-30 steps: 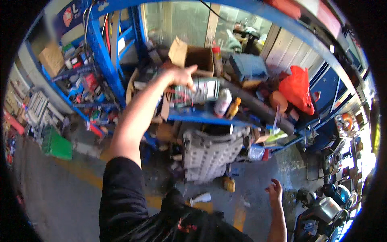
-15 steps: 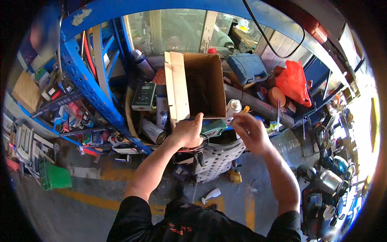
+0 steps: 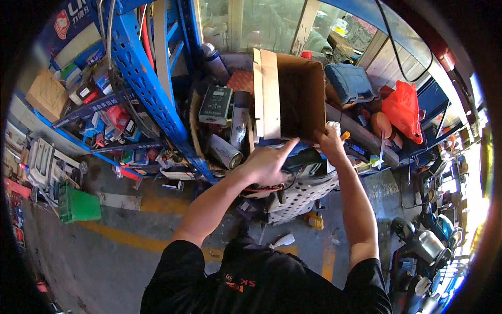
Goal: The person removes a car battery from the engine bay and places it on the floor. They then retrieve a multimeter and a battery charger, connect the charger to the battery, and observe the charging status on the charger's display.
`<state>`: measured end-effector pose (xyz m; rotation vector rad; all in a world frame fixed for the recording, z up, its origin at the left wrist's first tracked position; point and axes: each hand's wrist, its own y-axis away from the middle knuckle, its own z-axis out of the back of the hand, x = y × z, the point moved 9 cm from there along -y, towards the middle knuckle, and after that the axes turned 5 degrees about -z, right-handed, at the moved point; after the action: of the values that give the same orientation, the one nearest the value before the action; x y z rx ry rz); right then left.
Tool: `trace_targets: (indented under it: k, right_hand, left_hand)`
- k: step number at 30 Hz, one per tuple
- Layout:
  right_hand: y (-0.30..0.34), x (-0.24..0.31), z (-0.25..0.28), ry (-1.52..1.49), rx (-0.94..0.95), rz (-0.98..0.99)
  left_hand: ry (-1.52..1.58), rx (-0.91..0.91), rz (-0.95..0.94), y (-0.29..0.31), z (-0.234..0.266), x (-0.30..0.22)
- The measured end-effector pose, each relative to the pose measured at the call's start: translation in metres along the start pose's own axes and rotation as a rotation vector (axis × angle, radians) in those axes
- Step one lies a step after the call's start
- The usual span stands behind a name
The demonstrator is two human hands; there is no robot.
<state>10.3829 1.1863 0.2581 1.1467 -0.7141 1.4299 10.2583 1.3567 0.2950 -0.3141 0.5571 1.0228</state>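
An open cardboard box sits upright among cluttered goods on a blue shelf, its pale flap turned out to the left. My right hand is closed on the box's near right corner, beside a white-topped can and a yellow cap. Just below the near edge, my left hand has one digit stretched toward the box. Its other fingers are partly hidden and blurred, and nothing plainly shows in it. Left of the box are a dark-green package, a lying can and a standing canister.
A blue case and a red plastic bag lie right of the box. At left rises a perforated blue upright. Below the shelf stands a perforated grey bin. On the floor are a green bin and a white bottle.
The view has swung left, shifting everything rightward. My right hand has moved from beside the white-topped can to the box's near right corner. My left hand has turned, its digit now pointing right.
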Motion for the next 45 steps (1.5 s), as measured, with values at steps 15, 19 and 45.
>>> trace_targets:
  k: [15,19,45]
  right_hand:
    - [0.021,0.022,-0.024,0.423,-0.223,0.243]
    - [0.025,0.034,-0.009,0.374,-0.245,0.345]
    - [0.131,-0.132,-0.002,-0.188,-0.395,-0.010]
  left_hand:
    - [0.023,-0.334,0.232,-0.082,0.141,0.044]
    - [-0.007,-0.521,0.523,-0.132,0.119,0.046]
    - [-0.080,-0.737,0.677,0.035,0.170,0.198]
